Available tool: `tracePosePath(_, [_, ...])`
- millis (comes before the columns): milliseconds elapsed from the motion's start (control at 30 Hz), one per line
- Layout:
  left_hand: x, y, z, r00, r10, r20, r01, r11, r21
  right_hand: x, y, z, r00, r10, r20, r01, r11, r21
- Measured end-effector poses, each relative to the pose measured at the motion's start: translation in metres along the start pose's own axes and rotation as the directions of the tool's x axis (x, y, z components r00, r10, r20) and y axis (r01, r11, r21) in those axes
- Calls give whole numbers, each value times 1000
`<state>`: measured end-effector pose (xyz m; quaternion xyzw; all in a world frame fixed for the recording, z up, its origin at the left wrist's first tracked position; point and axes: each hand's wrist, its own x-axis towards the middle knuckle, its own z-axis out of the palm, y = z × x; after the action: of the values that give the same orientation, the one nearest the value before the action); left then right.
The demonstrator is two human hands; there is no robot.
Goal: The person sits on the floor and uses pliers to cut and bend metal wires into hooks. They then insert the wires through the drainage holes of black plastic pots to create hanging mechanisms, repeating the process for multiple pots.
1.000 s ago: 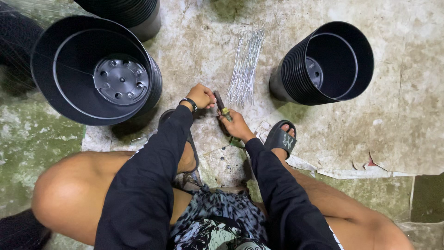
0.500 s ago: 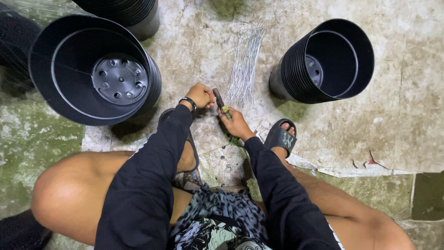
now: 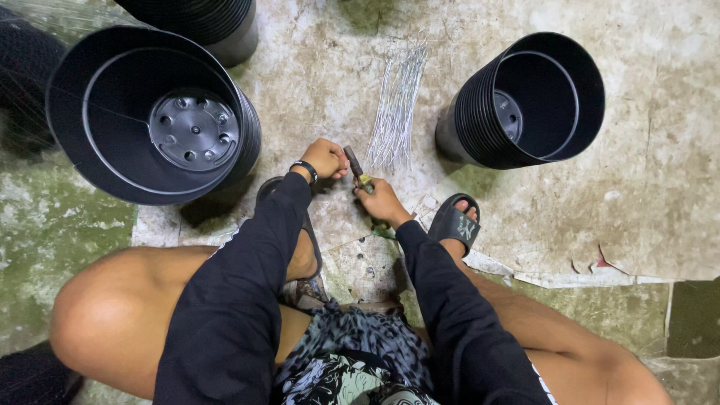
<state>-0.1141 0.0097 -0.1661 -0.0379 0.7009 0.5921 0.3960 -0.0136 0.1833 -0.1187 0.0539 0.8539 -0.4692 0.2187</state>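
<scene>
I squat over a worn floor, both arms in black sleeves. My right hand (image 3: 384, 201) grips a pair of pliers (image 3: 355, 166) with green handles, jaws pointing up and away. My left hand (image 3: 327, 157), a black band on its wrist, is closed right beside the jaws; whatever it pinches is too small to tell. Just beyond the hands lies a bundle of thin silver wires (image 3: 397, 107) on the floor.
A stack of black plastic pots (image 3: 135, 112) stands at the left, its drain holes visible. Another stack (image 3: 529, 105) lies tilted at the right. More black pots (image 3: 199, 19) sit at the top. My feet wear black sandals (image 3: 454, 223). Torn flooring edges (image 3: 592, 266) show at the right.
The hands stay together at the pliers; almost nothing has moved apart from a slight shift of the view.
</scene>
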Motion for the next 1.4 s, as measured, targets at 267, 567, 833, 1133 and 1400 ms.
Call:
tracePosePath(267, [-3,4,9,1000,3,5,-3,1000,-18,8,7,1,999,1,52,-10,987,161])
tracePosePath(567, [-3,-5,17,998,36,-50,-35,999,31,-5,3,12,993,-6,-120,5,1000,-7])
tracePosePath(833, [-3,-15,19,996,78,-47,-77,997,23,-3,13,24,992,18,-122,-14,999,40])
tracePosePath(1133, [-3,-25,17,993,104,-49,-99,990,97,-2,20,34,980,-90,-180,96,995,24])
tracePosePath(1400, [2,-34,15,994,83,-72,-77,994,79,5,20,36,978,-72,-194,78,997,24])
